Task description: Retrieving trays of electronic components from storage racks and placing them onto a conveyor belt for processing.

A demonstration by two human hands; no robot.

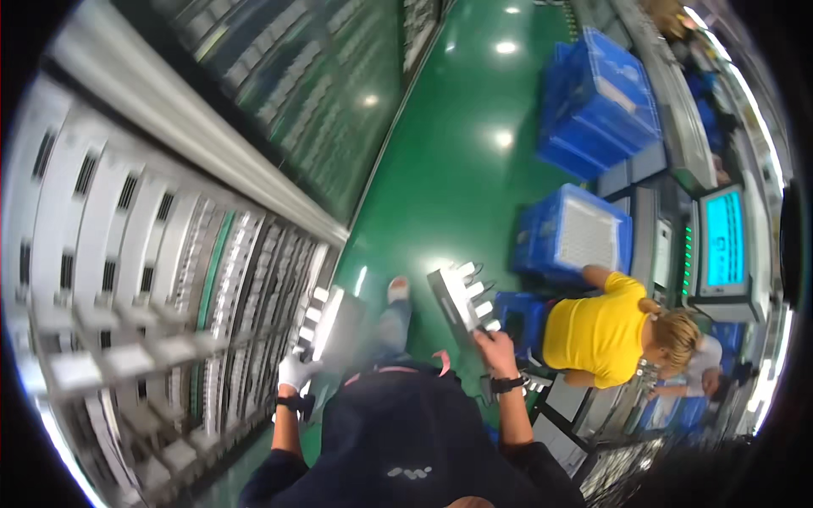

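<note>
My left hand (pixel 298 371), in a whitish glove with a black wristband, grips the lower end of a long pale bar (pixel 336 328); several white blocks stick out along its left side. The bar is smeared by motion. My right hand (pixel 496 354) is bare, with a dark band at the wrist. Its fingers are closed round the near end of a second long strip (pixel 457 303), pale on its face with a dark edge. White blocks and thin dark cables stand along that strip's right side. Both pieces are held apart, above the green floor.
Tall racks (pixel 212 271) filled with rows of pale units line my left. A seated person in a yellow shirt (pixel 597 334) is close on my right, beside a blue crate (pixel 550 229). Stacked blue crates (pixel 593 102) stand farther along. A bench carries a lit screen (pixel 724 239).
</note>
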